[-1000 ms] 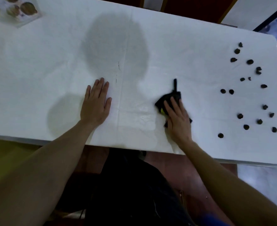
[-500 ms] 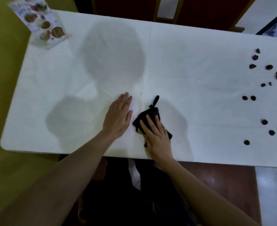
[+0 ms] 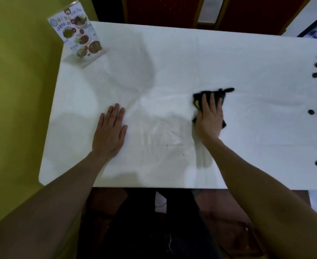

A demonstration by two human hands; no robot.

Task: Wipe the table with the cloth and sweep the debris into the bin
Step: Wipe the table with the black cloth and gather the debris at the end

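A black cloth [image 3: 218,93] with a yellow patch lies on the white table [image 3: 172,62] right of centre. My right hand [image 3: 209,116] presses flat on the cloth with straight fingers, covering most of it. My left hand [image 3: 110,130] rests flat on the table, palm down, to the left and holds nothing. Several small dark bits of debris [image 3: 315,111] are scattered near the table's right edge. No bin is in view.
A printed menu stand [image 3: 78,35] stands at the table's far left corner. A yellow-green wall [image 3: 17,90] runs along the left. Red chair backs [image 3: 163,10] stand behind the far edge. My dark-clothed legs are under the near edge.
My right hand has slid the cloth to the right and a little farther up the table, away from my left hand. The view has shifted left, so fewer bits of debris show.
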